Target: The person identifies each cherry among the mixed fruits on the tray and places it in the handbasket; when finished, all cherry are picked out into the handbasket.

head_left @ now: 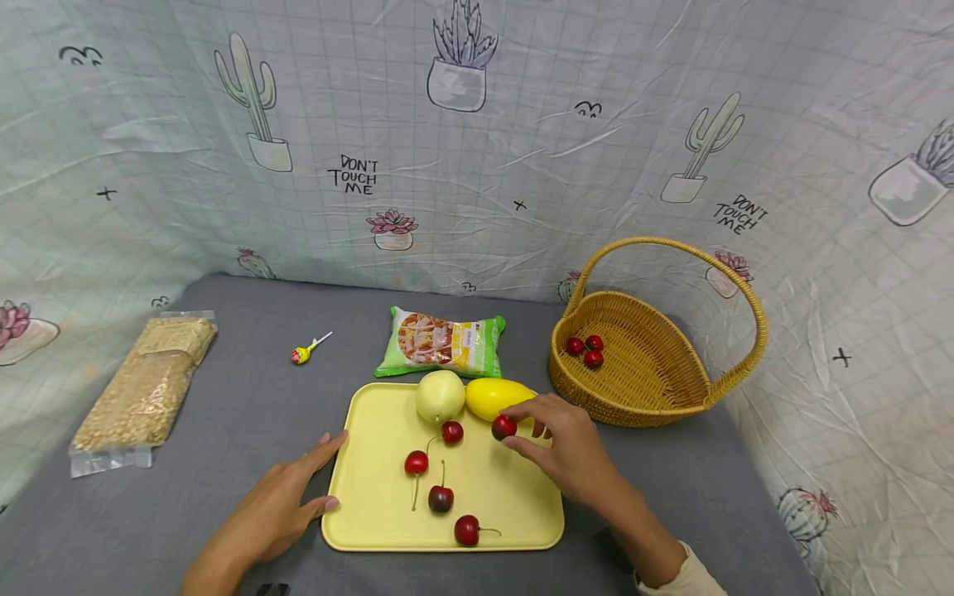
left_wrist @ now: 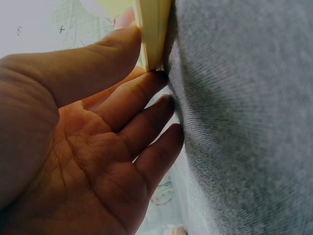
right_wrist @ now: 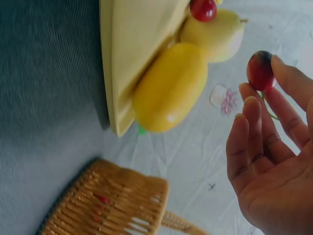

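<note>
A red cherry [head_left: 503,427] is pinched between the thumb and fingers of my right hand [head_left: 570,451], raised above the right side of a yellow tray [head_left: 514,517]. Its green stem shows in the right wrist view. My left hand [head_left: 272,509] touches the tray's left rim with thumb and fingertips spread apart. On the tray lie several more cherries [head_left: 467,530] with stems, a pale green round pear [head_left: 440,396] and a yellow mango-shaped fruit [head_left: 495,397], partly behind the right hand. A wicker basket [head_left: 596,406] with three cherries [head_left: 593,358] stands right of the tray.
The basket's tall arched handle [head_left: 671,242] rises at the right. Behind the tray lies a green-edged snack bag [head_left: 443,342]. A lollipop [head_left: 301,355] and a clear bag of grain-like pieces [head_left: 149,381] lie left on the grey tabletop [head_left: 253,397]. A printed curtain [head_left: 477,165] hangs behind.
</note>
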Motion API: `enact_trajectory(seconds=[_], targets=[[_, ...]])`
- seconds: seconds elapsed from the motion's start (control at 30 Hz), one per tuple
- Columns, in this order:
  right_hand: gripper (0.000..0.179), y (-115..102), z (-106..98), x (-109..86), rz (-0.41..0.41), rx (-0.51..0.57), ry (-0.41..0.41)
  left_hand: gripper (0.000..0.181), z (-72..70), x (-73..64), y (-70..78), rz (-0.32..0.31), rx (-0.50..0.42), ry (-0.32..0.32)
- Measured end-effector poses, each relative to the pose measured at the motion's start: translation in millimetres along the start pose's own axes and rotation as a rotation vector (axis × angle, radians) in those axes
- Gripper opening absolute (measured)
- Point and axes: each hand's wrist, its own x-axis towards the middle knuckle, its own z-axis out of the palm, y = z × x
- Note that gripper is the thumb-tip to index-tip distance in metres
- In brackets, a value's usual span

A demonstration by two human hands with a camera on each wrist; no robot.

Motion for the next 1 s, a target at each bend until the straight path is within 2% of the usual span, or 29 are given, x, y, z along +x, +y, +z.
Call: enact_trajectory(seconds=[0.27,0.5,1.0], targets=[[0.032,5,-15,2.1,0.007,-0.018,0.078,0.088,0.3,-0.1,-0.2,-0.017,0.009,-0.004],[0.035,12,-28,3.8,0.01,0.001,0.121,0.087,0.7,-0.2,-0.5,-0.008,0.005,0.007],[0.035,40,-53,13.6,0.096,-0.007,0.188,0.089,-0.4,0.8,0.4,-0.03,0.003,-0.014]])
